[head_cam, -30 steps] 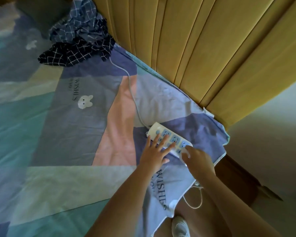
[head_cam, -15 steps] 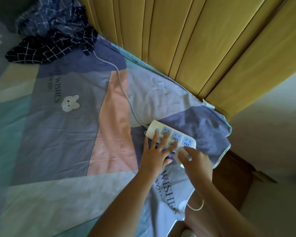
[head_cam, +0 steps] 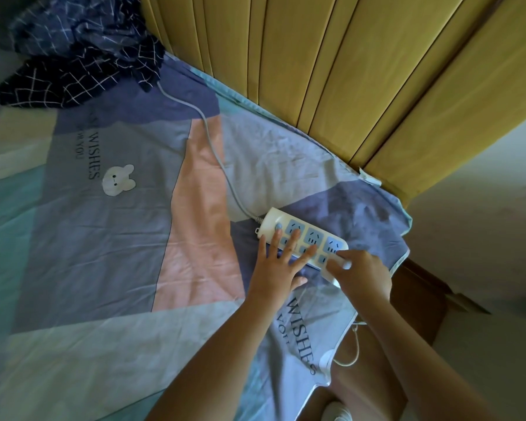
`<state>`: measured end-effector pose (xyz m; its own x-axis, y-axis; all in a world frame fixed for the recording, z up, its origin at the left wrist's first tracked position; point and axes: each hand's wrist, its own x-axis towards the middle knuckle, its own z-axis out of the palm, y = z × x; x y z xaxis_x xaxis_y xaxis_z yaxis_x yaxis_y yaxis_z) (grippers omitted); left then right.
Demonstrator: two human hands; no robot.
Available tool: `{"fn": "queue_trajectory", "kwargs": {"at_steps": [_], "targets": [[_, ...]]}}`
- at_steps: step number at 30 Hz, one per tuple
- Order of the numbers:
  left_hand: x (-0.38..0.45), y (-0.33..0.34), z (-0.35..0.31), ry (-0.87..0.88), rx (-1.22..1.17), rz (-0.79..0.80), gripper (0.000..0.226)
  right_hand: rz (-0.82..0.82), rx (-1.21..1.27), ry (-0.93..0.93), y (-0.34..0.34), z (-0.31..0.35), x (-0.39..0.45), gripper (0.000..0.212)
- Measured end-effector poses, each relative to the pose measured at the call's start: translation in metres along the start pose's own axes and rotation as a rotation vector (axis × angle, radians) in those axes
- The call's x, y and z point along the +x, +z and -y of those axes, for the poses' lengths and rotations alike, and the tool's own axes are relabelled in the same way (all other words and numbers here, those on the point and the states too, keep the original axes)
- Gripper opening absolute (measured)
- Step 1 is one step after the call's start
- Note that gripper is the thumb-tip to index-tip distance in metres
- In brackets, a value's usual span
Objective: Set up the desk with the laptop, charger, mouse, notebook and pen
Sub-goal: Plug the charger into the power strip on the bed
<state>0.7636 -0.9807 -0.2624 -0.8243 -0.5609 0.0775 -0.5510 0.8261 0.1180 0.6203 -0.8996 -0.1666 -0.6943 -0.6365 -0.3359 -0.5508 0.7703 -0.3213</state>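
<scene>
A white power strip [head_cam: 308, 235] with blue sockets lies on the patchwork bedsheet [head_cam: 104, 238] near the bed's corner. My left hand [head_cam: 278, 262] presses flat on the strip with spread, straight fingers. My right hand [head_cam: 362, 273] grips a white charger plug [head_cam: 342, 262] at the strip's near end socket. A thin white charger cord [head_cam: 354, 344] hangs down past the bed edge below my right arm. Laptop, mouse, notebook and pen are not in view.
The strip's grey cable [head_cam: 213, 147] runs up the bed to a crumpled dark checked cloth [head_cam: 79, 56]. A yellow padded headboard [head_cam: 331, 71] stands behind. A wooden bed frame corner [head_cam: 422, 299] and pale floor [head_cam: 483, 223] lie to the right.
The camera has shifted closer. My right hand has brought the white plug onto the strip's end socket. My left hand stays pressed on the strip.
</scene>
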Motion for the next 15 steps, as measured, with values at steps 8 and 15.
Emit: {"fn": "queue_trajectory", "kwargs": {"at_steps": [8,15], "targets": [[-0.002,-0.001,-0.001,0.016,-0.001,0.009,0.067,0.087,0.255,0.010,0.008,-0.004,0.010,0.025],[0.017,-0.041,-0.008,-0.243,-0.945,0.012,0.051,0.437,0.967,0.106,-0.010,-0.030,-0.007,0.027]]}}
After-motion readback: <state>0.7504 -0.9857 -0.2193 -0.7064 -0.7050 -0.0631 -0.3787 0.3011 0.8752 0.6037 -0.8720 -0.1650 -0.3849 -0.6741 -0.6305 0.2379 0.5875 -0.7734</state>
